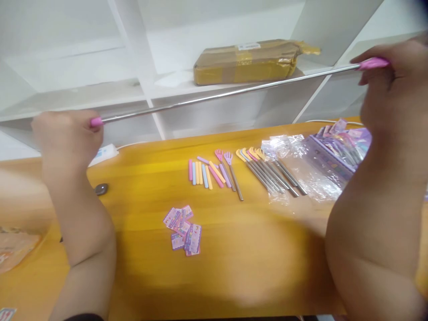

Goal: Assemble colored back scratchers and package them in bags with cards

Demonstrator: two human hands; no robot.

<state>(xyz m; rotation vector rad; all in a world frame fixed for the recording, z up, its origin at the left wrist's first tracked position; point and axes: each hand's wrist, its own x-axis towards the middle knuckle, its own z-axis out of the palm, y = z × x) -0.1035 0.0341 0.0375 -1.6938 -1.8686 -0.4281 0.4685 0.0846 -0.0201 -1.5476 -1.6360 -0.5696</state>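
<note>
A long silver telescopic rod (pixel 214 95) with pink ends stretches between my raised hands, tilted up to the right. My left hand (pixel 72 136) is closed round its pink left end. The pink right end is gripped in my right hand (pixel 394 73). Below on the table lie several coloured handle sleeves (pixel 202 174), a pink claw-headed rod (pixel 219 155) and a purple one (pixel 228 158). To their right is a row of claw-headed silver rods (pixel 267 174), partly under clear plastic bags (pixel 314 178). Small purple printed cards (pixel 185 227) form a loose pile nearer me.
A taped brown package (pixel 247 62) sits in the white shelf (pixel 150 91) behind the wooden table (pixel 234 276). Purple packaging (pixel 334 151) lies at the right. A dark mouse (pixel 101 189) and white power strip (pixel 105 154) are at the left, with an orange bag (pixel 16 247).
</note>
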